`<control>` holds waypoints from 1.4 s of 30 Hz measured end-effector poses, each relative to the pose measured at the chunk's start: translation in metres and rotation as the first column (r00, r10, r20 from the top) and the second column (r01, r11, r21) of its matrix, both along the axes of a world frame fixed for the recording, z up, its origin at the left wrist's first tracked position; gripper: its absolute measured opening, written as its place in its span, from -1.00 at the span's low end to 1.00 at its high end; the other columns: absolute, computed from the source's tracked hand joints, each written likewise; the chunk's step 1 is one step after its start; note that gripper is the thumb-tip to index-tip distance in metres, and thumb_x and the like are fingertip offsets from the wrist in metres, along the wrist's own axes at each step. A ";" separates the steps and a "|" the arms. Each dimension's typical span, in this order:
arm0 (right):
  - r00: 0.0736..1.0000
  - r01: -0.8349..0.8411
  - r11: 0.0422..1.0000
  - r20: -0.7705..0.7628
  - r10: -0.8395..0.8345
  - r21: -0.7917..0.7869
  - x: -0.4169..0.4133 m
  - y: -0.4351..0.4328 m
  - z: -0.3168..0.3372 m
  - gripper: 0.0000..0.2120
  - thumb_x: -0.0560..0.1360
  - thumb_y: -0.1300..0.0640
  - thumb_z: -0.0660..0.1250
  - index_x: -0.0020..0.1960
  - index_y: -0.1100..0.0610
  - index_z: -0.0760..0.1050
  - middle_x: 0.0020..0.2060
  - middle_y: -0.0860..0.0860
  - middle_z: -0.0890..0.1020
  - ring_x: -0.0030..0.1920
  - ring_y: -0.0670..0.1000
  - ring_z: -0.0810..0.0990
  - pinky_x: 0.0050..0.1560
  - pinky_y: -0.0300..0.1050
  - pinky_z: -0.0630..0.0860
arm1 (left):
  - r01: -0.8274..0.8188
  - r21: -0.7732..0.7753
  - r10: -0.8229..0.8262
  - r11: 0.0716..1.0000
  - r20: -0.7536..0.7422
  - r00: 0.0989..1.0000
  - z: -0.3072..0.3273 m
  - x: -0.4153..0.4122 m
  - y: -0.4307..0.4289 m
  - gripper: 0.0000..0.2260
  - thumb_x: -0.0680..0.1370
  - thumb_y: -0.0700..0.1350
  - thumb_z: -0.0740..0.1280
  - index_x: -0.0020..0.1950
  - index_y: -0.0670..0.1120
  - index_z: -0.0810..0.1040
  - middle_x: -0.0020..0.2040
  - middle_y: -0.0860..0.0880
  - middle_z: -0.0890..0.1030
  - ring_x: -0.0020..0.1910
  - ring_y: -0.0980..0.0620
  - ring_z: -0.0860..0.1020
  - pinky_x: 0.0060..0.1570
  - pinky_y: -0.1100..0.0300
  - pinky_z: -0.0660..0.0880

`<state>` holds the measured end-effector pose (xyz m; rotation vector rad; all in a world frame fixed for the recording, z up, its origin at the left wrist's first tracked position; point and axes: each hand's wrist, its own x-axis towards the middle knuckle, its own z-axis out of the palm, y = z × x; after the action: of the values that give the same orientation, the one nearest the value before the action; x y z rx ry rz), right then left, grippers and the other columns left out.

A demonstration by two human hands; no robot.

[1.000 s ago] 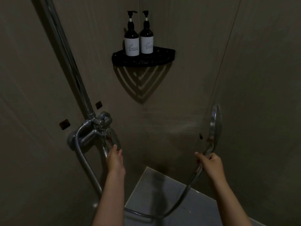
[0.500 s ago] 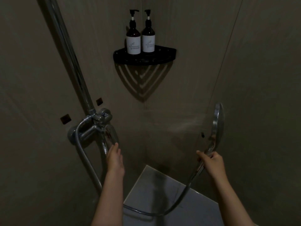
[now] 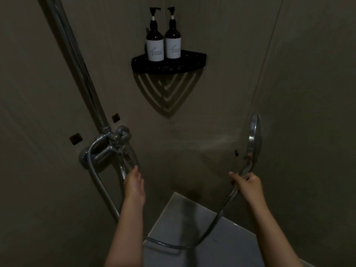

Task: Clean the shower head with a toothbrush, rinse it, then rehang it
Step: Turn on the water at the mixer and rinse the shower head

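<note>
Right fingers (image 3: 240, 177) grip shower head (image 3: 254, 135) amid dim beige walls (image 3: 317, 89).

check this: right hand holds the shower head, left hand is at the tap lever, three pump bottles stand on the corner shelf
Head view: two pump bottles, not three, stand on the corner shelf. Right hand on the shower head and left hand at the tap lever are correct.

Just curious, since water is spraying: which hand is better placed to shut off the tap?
Left. The left hand reaches the tap lever with straight fingers, while the right hand grips the shower head by its handle, away from the tap.
</note>
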<state>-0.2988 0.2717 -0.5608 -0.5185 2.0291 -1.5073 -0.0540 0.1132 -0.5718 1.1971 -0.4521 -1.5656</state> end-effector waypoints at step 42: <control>0.994 -0.110 0.975 -0.017 0.108 -0.193 0.008 -0.002 -0.013 -0.82 0.43 0.22 0.42 -0.15 0.36 0.54 -0.20 0.32 0.63 -0.13 0.25 0.62 -0.01 0.17 0.54 | -0.215 -0.027 0.216 0.976 0.065 0.974 -0.021 -0.018 -0.008 -0.65 0.61 -0.18 0.17 0.39 -0.21 0.36 0.42 -0.19 0.38 0.39 -0.06 0.38 0.41 0.14 0.27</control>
<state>-0.2903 0.2701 -0.5735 -0.7012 1.8368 -1.6459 -0.0721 0.1048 -0.5928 1.2437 -0.3674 -1.3356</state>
